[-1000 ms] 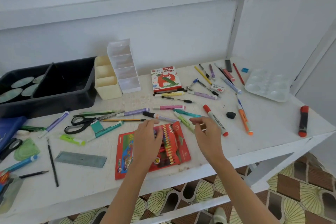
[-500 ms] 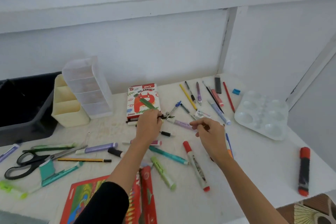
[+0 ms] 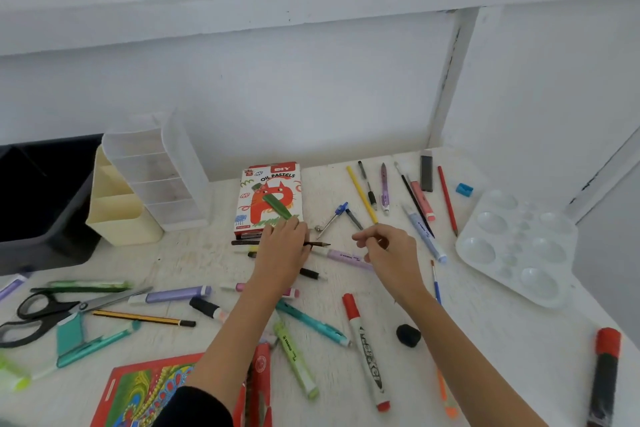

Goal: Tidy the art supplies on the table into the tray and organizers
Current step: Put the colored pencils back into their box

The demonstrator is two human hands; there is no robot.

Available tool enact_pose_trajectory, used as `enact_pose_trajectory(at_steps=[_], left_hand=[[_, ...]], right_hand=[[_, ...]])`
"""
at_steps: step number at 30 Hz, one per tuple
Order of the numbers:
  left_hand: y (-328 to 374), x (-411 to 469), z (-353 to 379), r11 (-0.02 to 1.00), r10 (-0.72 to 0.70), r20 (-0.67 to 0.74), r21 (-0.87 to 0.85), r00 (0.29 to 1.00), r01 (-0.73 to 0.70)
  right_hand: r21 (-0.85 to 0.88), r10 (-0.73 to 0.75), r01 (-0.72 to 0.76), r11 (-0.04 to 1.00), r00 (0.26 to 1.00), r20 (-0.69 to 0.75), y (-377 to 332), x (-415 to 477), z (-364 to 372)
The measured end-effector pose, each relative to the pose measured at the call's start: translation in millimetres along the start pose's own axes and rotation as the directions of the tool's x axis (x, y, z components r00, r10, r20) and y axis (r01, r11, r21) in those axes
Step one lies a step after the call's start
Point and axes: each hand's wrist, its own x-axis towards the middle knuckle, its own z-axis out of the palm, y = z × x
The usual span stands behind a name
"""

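Reaching forward over the surface [image 3: 485, 340], both forearms out. Left hand [image 3: 284, 246] palm down, fingers curled over a dark pencil [image 3: 317, 244] just in front of the pastel box [image 3: 268, 198]. Right hand [image 3: 388, 250] close beside it, fingertips pinched together; can't tell what it holds. Organizers [image 3: 149, 180] and black tray [image 3: 45, 204] at back left; scissors [image 3: 45, 312] and red marker [image 3: 363, 350] lie loose nearer the person.

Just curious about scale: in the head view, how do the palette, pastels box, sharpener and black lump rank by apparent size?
1. palette, clearly largest.
2. pastels box.
3. black lump and sharpener: they look about alike, and the lump lies nearer the camera, so I won't rank them.
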Motion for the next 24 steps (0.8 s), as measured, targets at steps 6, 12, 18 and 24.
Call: enact_pose_trajectory(at_steps=[6, 12, 18, 24], left_hand=[[1, -13, -8, 1.000, -0.005, 0.040, 0.002, 0.999, 0.005], [-3, -11, -11, 1.000, -0.005, -0.071, -0.031, 0.997, 0.003], [12, 3, -25, 0.988, 0.064, -0.277, -0.118, 0.959, -0.100], [21, 5, -37, 0.977, 0.046, -0.420, -0.171, 0.906, -0.129]], right_hand=[[-0.136, -0.047, 0.025, 0.990, 0.986, -0.159, 9, 24, -1], [-0.443, -0.018, -0.047, 0.895, 0.990, -0.142, 18, 61, 3], [-0.608, 0.008, -0.105, 0.787, 0.987, -0.160, 29, 74, 15], [-0.347, -0.074, -0.024, 0.937, 0.961, -0.267, 6, 65, 4]])
